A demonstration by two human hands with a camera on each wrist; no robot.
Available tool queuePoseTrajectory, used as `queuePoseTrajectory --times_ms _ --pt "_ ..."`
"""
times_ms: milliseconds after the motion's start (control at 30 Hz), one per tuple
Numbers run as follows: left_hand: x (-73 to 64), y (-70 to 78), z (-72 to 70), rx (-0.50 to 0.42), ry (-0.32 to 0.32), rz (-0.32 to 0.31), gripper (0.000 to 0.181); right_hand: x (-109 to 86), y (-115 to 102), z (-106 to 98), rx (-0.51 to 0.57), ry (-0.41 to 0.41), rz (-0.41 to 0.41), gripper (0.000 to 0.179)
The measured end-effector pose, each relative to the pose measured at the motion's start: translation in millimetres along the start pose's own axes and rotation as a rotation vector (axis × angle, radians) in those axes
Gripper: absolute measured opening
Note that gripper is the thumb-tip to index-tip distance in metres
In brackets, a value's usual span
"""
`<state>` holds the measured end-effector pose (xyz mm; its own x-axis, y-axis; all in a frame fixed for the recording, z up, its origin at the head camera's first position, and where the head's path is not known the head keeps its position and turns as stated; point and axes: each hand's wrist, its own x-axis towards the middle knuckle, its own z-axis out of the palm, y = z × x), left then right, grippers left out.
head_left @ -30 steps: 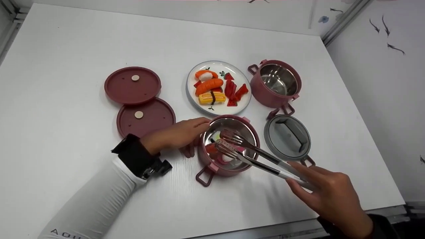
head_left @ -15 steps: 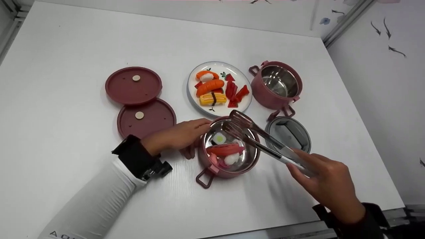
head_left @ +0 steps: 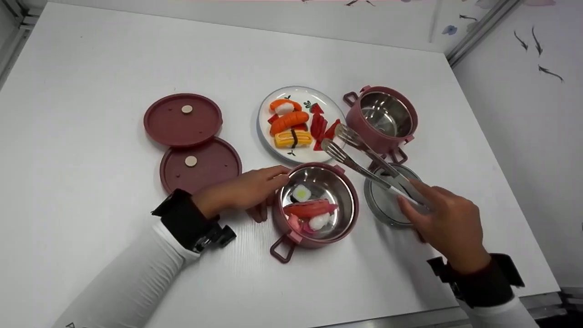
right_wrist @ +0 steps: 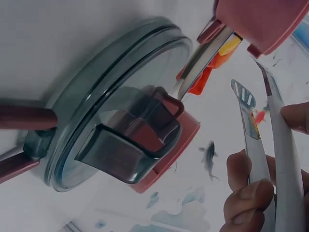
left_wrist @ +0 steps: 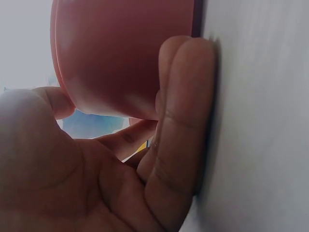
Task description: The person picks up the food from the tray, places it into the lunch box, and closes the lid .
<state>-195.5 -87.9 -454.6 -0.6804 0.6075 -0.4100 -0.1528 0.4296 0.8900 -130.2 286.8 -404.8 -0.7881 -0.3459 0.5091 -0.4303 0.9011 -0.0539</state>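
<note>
My left hand (head_left: 255, 187) rests against the near pink pot (head_left: 314, 244), thumb at the rim. In the left wrist view its fingers (left_wrist: 186, 106) lie fairly straight along the pot's wall (left_wrist: 116, 53). Inside the pot are a toy sushi roll (head_left: 301, 193), a long reddish piece (head_left: 309, 208) and a pink-and-white piece (head_left: 319, 222). My right hand (head_left: 448, 223) grips metal tongs (head_left: 365, 173) by their pale handles. Their slotted tips stand apart with nothing between them, overlapping the right edge of the white plate (head_left: 265, 132). Toy sushi, an orange sausage shape (head_left: 289, 122) and red pieces lie there.
A second pink pot (head_left: 371, 132) with bare steel inside stands right of the plate. A grey see-through lid (head_left: 387, 207) with a raised handle lies under the tongs and right hand. Two dark red lids (head_left: 182, 132) overlap at the left. Walls border the table's back and right.
The tongs have come up out of the near pot and moved away toward the plate's right edge, with no food in them. The left hand has stayed at the pot.
</note>
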Motion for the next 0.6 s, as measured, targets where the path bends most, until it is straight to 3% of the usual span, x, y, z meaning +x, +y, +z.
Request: queuePoseTrajectory --times_ms 600 --pt "0.4 -4.2 1.0 0.000 -0.009 -0.006 0.038 20.1 13 25 -0.076 -0.060 0.093 0.049"
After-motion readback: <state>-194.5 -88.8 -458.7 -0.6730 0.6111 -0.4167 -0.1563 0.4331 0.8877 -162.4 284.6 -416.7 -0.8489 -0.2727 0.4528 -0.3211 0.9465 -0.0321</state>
